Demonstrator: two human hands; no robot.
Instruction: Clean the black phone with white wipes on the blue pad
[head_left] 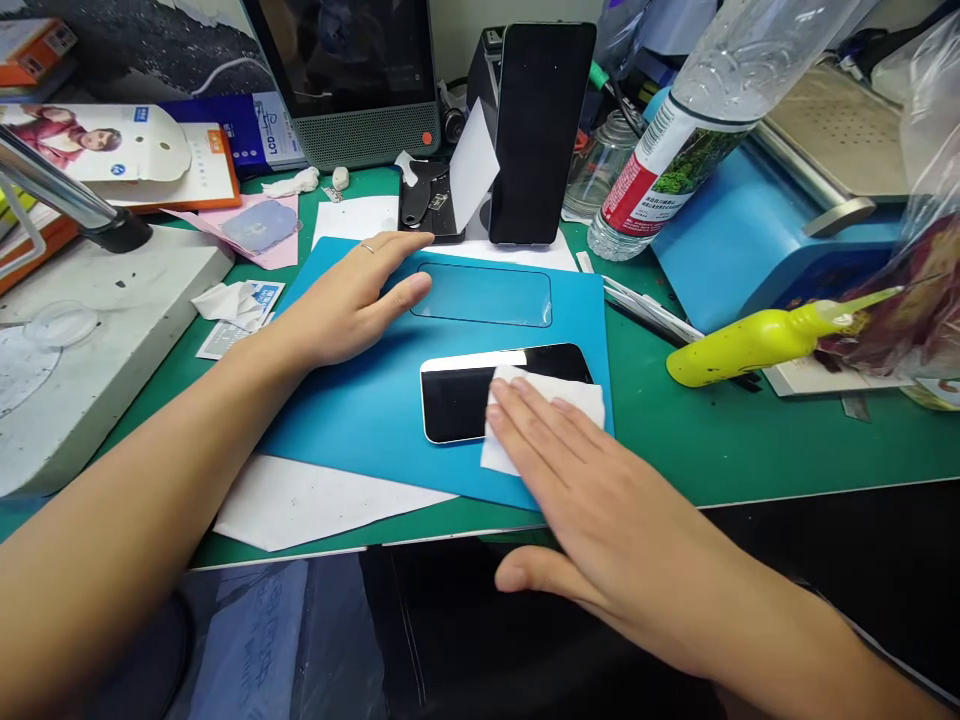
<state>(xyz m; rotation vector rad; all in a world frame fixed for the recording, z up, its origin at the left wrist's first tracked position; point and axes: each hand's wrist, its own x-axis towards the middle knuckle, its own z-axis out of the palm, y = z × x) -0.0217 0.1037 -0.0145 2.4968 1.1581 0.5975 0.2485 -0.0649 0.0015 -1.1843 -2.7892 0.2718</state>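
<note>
Phone [450,412]: face up on the blue mat [360,400], its right part beneath the right fingers, its left part bare, just left of their tips.
Wiping: under way, I judge; the white wipe [499,455] covers most of the right part. How much has been gone over cannot be told, and the clear panel [484,297] lies apart, not on the phone.
Screen [469,393]: dark and glossy, a bright white reflection along its far edge, a pale rim round it; no crack shows on the bare part.
Right hand [577,480]: fingers straight and flat on the white wipe, not curled around it; thumb held apart.
Left hand [352,300]: fingers extended, loosely parted, holding nothing; thumb tip at the left end of the clear panel, contact unclear.
Clear panel: see-through, black-outlined, beyond the right fingertips.
Farther out: a standing phone [540,140] beyond the left fingertips, to their right; a yellow bottle [750,345] right of the right fingers.
</note>
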